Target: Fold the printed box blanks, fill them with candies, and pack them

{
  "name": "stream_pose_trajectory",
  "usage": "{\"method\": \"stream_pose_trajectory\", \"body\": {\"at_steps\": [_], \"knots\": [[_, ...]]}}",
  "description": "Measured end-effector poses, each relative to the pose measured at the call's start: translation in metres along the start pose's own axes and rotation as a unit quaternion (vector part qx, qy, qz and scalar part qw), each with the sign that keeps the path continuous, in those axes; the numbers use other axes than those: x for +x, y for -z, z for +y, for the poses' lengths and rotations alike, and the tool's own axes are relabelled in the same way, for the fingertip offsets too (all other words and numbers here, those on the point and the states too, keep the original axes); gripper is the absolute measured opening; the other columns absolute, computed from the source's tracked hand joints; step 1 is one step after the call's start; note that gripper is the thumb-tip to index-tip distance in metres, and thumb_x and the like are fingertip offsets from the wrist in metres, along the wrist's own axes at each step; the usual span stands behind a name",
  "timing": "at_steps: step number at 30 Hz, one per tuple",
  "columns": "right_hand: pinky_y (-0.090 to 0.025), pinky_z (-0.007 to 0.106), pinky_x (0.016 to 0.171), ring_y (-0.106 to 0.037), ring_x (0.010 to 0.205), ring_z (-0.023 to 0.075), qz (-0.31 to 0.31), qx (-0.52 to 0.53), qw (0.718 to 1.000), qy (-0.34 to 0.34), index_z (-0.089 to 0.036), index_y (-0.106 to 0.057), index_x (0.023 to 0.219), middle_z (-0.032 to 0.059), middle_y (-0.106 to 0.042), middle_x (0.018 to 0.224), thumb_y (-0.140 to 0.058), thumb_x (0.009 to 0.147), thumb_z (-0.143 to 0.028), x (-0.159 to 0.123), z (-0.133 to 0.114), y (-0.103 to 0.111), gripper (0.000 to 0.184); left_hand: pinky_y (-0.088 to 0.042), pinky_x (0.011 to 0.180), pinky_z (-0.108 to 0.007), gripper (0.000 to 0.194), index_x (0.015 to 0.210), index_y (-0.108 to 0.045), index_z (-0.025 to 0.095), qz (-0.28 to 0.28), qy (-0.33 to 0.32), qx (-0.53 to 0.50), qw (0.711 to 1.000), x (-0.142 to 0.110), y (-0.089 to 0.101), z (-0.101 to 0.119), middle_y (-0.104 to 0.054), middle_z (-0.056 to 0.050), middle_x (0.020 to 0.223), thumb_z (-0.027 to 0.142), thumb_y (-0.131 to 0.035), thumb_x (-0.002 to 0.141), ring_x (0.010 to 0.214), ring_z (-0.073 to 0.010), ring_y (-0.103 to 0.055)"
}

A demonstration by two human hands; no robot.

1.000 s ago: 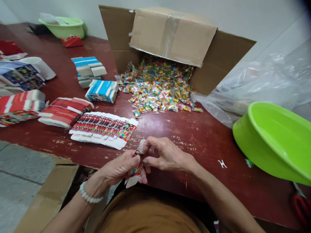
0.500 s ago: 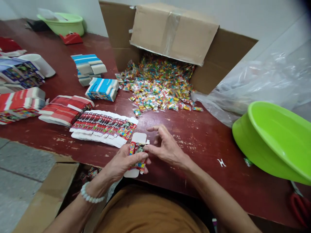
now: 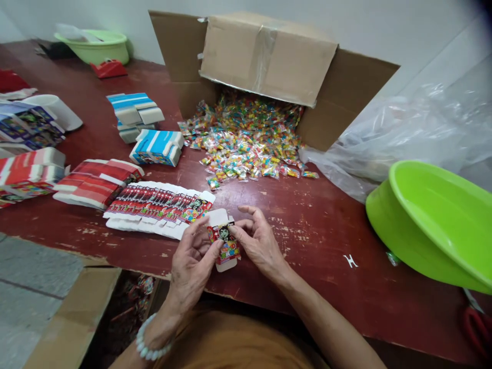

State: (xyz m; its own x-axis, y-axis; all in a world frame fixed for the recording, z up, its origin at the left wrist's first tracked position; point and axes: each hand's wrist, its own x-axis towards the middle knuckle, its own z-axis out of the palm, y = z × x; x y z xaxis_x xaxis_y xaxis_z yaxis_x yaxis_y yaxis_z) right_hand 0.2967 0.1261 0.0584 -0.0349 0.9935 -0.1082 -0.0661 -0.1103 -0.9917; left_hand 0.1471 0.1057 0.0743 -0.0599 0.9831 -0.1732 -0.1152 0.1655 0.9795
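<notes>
A small red printed carton (image 3: 229, 249) is held between my hands above the table's near edge, its white end flaps standing out at top and bottom. My right hand (image 3: 261, 246) pinches its upper right edge between thumb and fingers. My left hand (image 3: 194, 261) has its thumb on the carton's left front, with the other fingers loosely curled by that side. Just left of them, a fanned row of flat red cartons (image 3: 154, 202) lies on the table. Beyond lies a heap of wrapped candies (image 3: 249, 148), spilling from a cardboard box (image 3: 265, 61).
Stacks of red cartons (image 3: 96, 179) and blue cartons (image 3: 157, 147) stand on the left. At the right are a green basin (image 3: 400, 225), clear plastic sheeting (image 3: 415, 133) and red-handled scissors (image 3: 476, 328). An open cardboard box (image 3: 73, 318) sits below the table's edge.
My left hand has loosened its wrap around the carton, its fingers shifting to the left side. My right hand now grips the upper right edge, and more of the printed front shows.
</notes>
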Motion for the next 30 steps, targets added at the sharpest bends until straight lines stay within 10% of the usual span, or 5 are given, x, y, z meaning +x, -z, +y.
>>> {"method": "stream_pose_trajectory", "body": {"at_steps": [9, 17, 21, 25, 30], "knots": [[-0.047, 0.026, 0.067, -0.056, 0.066, 0.0126, -0.034, -0.009, 0.999, -0.005, -0.017, -0.068, 0.076, -0.0009, -0.065, 0.071, -0.072, 0.08, -0.04, 0.005, -0.002, 0.007, 0.023, -0.056, 0.071, -0.028, 0.033, 0.096, -0.071, 0.02, -0.05, 0.045, 0.051, 0.996, 0.009, 0.012, -0.001, -0.075, -0.004, 0.088, 0.045, -0.08, 0.076, 0.079, -0.0205, -0.068], [-0.048, 0.026, 0.068, -0.059, 0.069, 0.0122, -0.087, 0.021, 0.996, -0.02, -0.017, -0.069, 0.089, -0.0013, -0.067, 0.076, -0.079, 0.073, -0.034, 0.016, -0.006, 0.013, 0.026, -0.054, 0.075, -0.026, 0.03, 0.099, -0.066, 0.023, -0.051, 0.02, 0.029, 0.998, 0.012, 0.01, -0.001, -0.074, 0.0, 0.089, 0.038, -0.08, 0.077, 0.081, -0.0177, -0.068], [-0.049, 0.029, 0.072, -0.062, 0.076, 0.0151, -0.056, -0.032, 0.995, 0.083, -0.019, -0.071, 0.08, 0.0018, -0.068, 0.081, -0.072, 0.082, -0.034, 0.01, -0.003, 0.014, 0.015, -0.055, 0.061, -0.026, 0.053, 0.119, -0.051, 0.027, -0.093, 0.139, -0.101, 0.981, 0.009, 0.007, 0.002, -0.071, 0.004, 0.079, 0.045, -0.08, 0.077, 0.064, -0.0154, -0.067], [-0.049, 0.03, 0.072, -0.062, 0.075, 0.0151, -0.062, -0.121, 0.981, 0.14, -0.021, -0.074, 0.084, 0.0028, -0.067, 0.082, -0.068, 0.087, -0.034, 0.004, -0.004, 0.013, 0.015, -0.052, 0.049, -0.025, 0.049, 0.095, -0.062, 0.015, -0.163, 0.28, -0.133, 0.937, 0.007, 0.006, 0.0, -0.071, -0.005, 0.072, 0.064, -0.062, 0.085, 0.052, -0.0166, -0.066], [-0.05, 0.028, 0.068, -0.066, 0.076, 0.0158, -0.079, -0.076, 0.994, 0.007, -0.017, -0.07, 0.079, 0.0041, -0.073, 0.083, -0.072, 0.083, -0.04, 0.009, -0.01, 0.013, 0.023, -0.05, 0.048, -0.024, 0.053, 0.094, -0.063, 0.016, -0.118, 0.273, -0.092, 0.95, 0.009, 0.003, -0.004, -0.069, -0.004, 0.064, 0.068, -0.055, 0.087, 0.046, -0.0143, -0.061]]}}
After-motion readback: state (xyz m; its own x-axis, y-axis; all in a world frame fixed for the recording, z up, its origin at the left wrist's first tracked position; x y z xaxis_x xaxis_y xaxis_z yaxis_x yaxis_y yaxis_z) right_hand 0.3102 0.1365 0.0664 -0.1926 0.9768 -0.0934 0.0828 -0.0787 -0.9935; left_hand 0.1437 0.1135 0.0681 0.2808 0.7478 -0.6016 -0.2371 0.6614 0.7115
